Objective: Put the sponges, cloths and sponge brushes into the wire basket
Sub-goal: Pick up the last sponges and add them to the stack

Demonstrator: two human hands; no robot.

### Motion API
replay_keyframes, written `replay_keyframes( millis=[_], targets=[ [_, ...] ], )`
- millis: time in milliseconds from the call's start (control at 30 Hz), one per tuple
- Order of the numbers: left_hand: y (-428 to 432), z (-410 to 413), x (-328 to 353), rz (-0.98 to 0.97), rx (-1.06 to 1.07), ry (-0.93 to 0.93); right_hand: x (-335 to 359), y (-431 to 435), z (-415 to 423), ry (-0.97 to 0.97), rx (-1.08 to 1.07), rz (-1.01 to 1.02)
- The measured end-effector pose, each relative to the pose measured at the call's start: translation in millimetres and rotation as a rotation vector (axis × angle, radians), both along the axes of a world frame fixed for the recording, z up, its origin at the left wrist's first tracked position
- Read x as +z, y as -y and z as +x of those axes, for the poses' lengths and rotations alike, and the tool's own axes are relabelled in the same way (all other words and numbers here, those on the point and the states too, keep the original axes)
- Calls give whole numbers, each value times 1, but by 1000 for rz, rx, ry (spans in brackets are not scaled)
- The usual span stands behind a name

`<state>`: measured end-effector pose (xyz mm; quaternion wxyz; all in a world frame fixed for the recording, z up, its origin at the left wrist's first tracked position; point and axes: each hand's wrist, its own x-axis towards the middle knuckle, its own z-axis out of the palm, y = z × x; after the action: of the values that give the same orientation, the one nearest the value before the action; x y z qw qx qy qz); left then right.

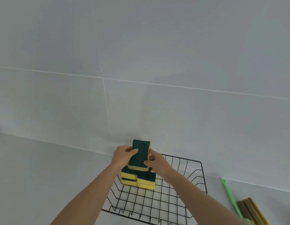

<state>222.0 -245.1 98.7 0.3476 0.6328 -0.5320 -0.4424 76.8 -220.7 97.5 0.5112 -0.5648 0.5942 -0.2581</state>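
Left hand (123, 154) and right hand (154, 161) both clamp one sponge (140, 154) above stacked sponges (137, 179) in basket (201, 172), brush (230, 194) at 3 o'clock.

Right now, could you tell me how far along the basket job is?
Partly done. Stacked sponges already sit in the wire basket. The left hand and right hand hold another sponge above them. The green-handled brush and folded cloths remain outside.

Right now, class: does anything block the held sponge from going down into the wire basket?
Nothing blocks it. Both hands, left hand and right hand, hold the sponge directly above the stacked sponges already in the wire basket; it could rest on them.
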Motion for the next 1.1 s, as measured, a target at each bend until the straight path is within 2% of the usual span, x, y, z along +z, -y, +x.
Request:
replay_keyframes(
  millis=[233, 433, 567, 733, 867, 967, 1100],
  targets=[
    [17, 3, -40, 32, -9, 105, -36, 20, 9, -90, -7, 125],
    [20, 0, -53, 5, -52, 172, -47, 22, 9, -110, -5, 115],
    [16, 0, -48, -19, -68, 180, -43, 17, 6, -121, -20, 38],
    [8, -5, -33, -168, -188, 411, -18, 1, -10, -327, 12, -55],
    [0, -17, -12, -250, -332, 763, -1, -17, -29, -518, 76, -199],
    [-11, -35, 7, -328, -408, 854, 10, -33, -51, -669, 76, -264],
    [-30, -68, 24, -406, -509, 888, 22, -64, -84, -752, -1, -291]
  ],
)
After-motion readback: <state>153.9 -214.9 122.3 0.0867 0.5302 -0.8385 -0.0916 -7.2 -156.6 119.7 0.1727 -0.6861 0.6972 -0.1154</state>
